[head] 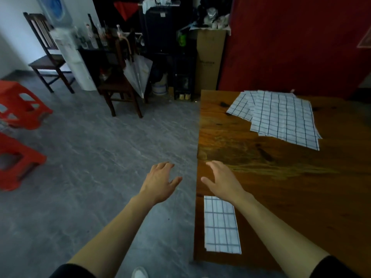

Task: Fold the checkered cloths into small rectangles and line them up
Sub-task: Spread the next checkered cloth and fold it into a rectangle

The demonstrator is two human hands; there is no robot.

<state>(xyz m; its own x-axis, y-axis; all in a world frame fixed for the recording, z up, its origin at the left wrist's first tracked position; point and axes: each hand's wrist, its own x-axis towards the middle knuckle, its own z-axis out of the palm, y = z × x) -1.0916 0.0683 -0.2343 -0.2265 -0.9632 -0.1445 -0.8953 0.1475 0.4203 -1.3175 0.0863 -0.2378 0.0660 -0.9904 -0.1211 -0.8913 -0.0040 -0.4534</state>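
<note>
A shoe tip (140, 272) shows at the bottom edge, and just above it the person's two bare forearms reach forward. Nearest on the table (281, 177) lies one folded cloth (221, 225), a small checkered rectangle set along the table's left edge, partly under the right forearm. The right hand (222, 182) hovers over the table's near left corner, its grip spread and holding nothing. The left hand (160, 181) hangs out past the table edge, over the grey floor (100, 147), fingers likewise spread and empty.

The rest of the work sits well apart, at the far side of the table: a loose stack of unfolded cloths (281, 119), at least two sheets overlapping askew, corners fanned out.

The job looks barely begun: one rectangle done, the pile untouched. The next reach is probably for that pile, and here lie the risks. The sheets overlap, so a careless pinch could lift two at once or drag the lower one out of place. The folded cloth lies right at the table's edge beneath the right arm; a sweep of the forearm could nudge it crooked, unfold it, or push it to the floor. The left hand must also come back over the table.
</note>
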